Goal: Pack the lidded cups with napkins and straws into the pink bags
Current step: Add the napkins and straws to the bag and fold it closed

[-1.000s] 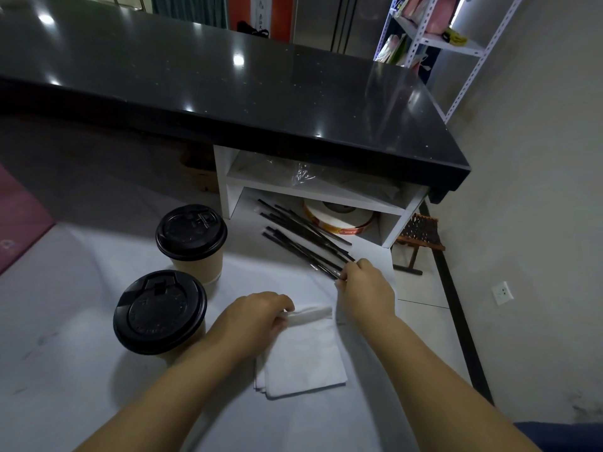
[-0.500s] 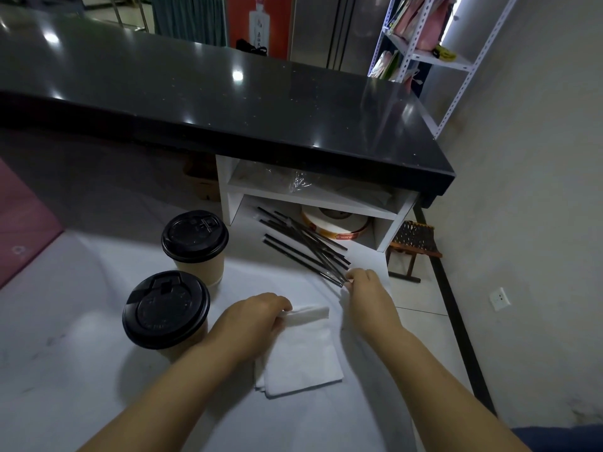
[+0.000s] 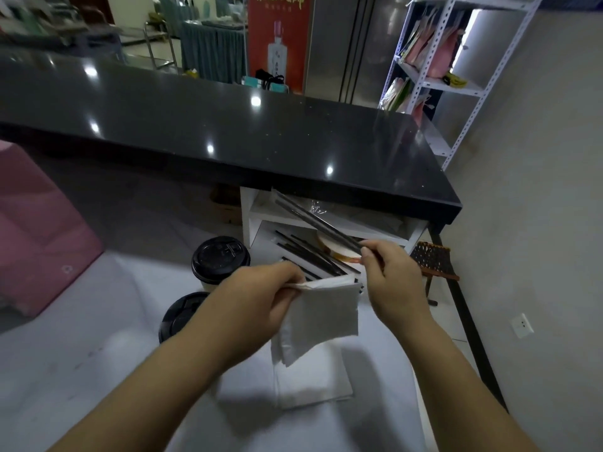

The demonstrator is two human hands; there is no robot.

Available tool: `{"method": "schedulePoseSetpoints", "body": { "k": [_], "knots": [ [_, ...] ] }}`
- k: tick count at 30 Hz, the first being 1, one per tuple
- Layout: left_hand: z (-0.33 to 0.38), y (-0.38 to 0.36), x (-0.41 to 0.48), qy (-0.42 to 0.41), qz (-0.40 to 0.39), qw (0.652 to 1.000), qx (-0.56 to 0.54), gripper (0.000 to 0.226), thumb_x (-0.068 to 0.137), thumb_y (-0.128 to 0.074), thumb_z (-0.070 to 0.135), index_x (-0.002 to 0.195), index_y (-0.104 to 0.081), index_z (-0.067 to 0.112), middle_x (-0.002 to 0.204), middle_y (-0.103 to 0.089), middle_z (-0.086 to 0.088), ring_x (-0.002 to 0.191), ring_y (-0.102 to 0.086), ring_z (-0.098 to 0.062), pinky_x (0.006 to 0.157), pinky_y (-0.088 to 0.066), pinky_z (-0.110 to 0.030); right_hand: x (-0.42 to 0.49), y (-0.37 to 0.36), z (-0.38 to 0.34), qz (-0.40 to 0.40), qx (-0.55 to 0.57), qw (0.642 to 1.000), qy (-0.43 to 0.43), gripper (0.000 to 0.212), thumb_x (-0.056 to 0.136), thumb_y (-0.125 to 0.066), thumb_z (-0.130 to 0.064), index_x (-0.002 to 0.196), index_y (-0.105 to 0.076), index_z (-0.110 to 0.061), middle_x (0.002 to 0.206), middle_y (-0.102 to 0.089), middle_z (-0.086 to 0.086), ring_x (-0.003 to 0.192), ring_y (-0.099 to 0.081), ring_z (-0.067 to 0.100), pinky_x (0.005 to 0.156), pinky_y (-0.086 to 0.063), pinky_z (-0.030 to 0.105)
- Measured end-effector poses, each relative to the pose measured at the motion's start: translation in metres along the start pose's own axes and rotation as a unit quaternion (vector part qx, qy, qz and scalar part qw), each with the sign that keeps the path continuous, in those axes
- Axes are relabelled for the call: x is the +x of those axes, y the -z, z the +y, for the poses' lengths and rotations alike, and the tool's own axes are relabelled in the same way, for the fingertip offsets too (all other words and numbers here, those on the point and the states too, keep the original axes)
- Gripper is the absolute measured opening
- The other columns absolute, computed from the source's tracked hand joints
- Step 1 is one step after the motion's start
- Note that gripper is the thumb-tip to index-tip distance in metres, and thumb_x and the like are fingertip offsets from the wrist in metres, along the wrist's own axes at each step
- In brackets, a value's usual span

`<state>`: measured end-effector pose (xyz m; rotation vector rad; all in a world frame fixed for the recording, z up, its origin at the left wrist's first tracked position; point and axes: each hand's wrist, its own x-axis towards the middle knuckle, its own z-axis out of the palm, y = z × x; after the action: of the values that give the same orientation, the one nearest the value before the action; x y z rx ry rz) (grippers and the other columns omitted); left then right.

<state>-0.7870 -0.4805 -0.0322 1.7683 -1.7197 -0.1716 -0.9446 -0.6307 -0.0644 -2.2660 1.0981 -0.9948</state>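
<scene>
My left hand [image 3: 261, 298] pinches a white napkin [image 3: 321, 316] by its top edge and holds it above the napkin stack [image 3: 313, 380] on the white table. My right hand [image 3: 388, 275] pinches the near end of wrapped black straws [image 3: 313, 220], lifted and pointing up to the left. Several more black straws [image 3: 306, 256] lie on the table below them. Two paper cups with black lids stand left of my hands: the far cup [image 3: 220, 261] and the near cup [image 3: 181, 316], partly hidden by my left forearm. A pink bag [image 3: 36, 236] lies at the left edge.
A white shelf unit [image 3: 251, 216] stands under the black counter [image 3: 228, 125], with a tape roll [image 3: 339, 252] inside. A metal rack [image 3: 456, 76] with pink bags stands at the back right. A small stool [image 3: 434, 259] is beyond the table's right edge.
My left hand lifted a napkin off the stack. My right hand raised straws off the table. The view tilted upward.
</scene>
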Motion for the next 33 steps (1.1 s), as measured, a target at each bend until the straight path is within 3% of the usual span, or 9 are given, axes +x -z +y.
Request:
{"method": "schedulePoseSetpoints", "body": {
  "k": [6, 15, 20, 24, 33],
  "knots": [
    [-0.009, 0.079, -0.011, -0.03, 0.083, 0.995, 0.038, 0.011, 0.084, -0.06, 0.019, 0.093, -0.061, 0.027, 0.079, -0.062, 0.014, 0.072, -0.059, -0.003, 0.057, -0.053, -0.026, 0.007, 0.005, -0.076, 0.048, 0.049, 0.995, 0.079, 0.018, 0.094, -0.052, -0.011, 0.105, -0.065, -0.012, 0.091, -0.059, -0.006, 0.085, -0.054, -0.001, 0.074, -0.043, 0.012],
    [-0.062, 0.205, -0.091, -0.037, 0.155, 0.983, 0.09, 0.013, 0.083, -0.058, 0.016, 0.093, -0.062, 0.021, 0.08, -0.058, 0.014, 0.071, -0.058, 0.0, 0.055, -0.043, -0.011, -0.017, -0.04, -0.2, 0.098, 0.087, 0.979, 0.158, 0.017, 0.091, -0.056, -0.008, 0.105, -0.067, -0.008, 0.088, -0.06, -0.003, 0.082, -0.056, 0.005, 0.075, -0.044, 0.012],
    [-0.113, 0.271, -0.148, -0.003, 0.184, 0.975, 0.126, 0.016, 0.081, -0.061, 0.006, 0.09, -0.064, 0.018, 0.078, -0.061, 0.009, 0.069, -0.058, -0.001, 0.056, -0.049, -0.017, -0.034, -0.088, -0.28, 0.079, 0.09, 0.971, 0.205, 0.016, 0.09, -0.058, -0.006, 0.103, -0.068, -0.007, 0.086, -0.06, -0.003, 0.079, -0.055, 0.004, 0.074, -0.042, 0.009],
    [-0.149, 0.311, -0.178, 0.029, 0.223, 0.964, 0.144, 0.018, 0.081, -0.06, 0.003, 0.09, -0.064, 0.019, 0.076, -0.059, 0.009, 0.069, -0.055, 0.004, 0.056, -0.04, -0.012, -0.034, -0.122, -0.328, 0.031, 0.052, 0.972, 0.226, 0.016, 0.09, -0.059, -0.006, 0.102, -0.07, -0.004, 0.088, -0.062, 0.001, 0.082, -0.056, 0.012, 0.074, -0.038, 0.005],
    [-0.232, 0.387, -0.176, 0.049, 0.305, 0.938, 0.158, 0.017, 0.082, -0.06, 0.003, 0.088, -0.064, 0.019, 0.077, -0.062, 0.004, 0.07, -0.055, 0.001, 0.059, -0.036, -0.013, 0.027, -0.197, -0.404, -0.069, -0.074, 0.957, 0.271, 0.022, 0.095, -0.05, -0.015, 0.102, -0.07, -0.007, 0.093, -0.061, 0.009, 0.083, -0.055, 0.023, 0.075, -0.049, 0.038]
  ]
}}
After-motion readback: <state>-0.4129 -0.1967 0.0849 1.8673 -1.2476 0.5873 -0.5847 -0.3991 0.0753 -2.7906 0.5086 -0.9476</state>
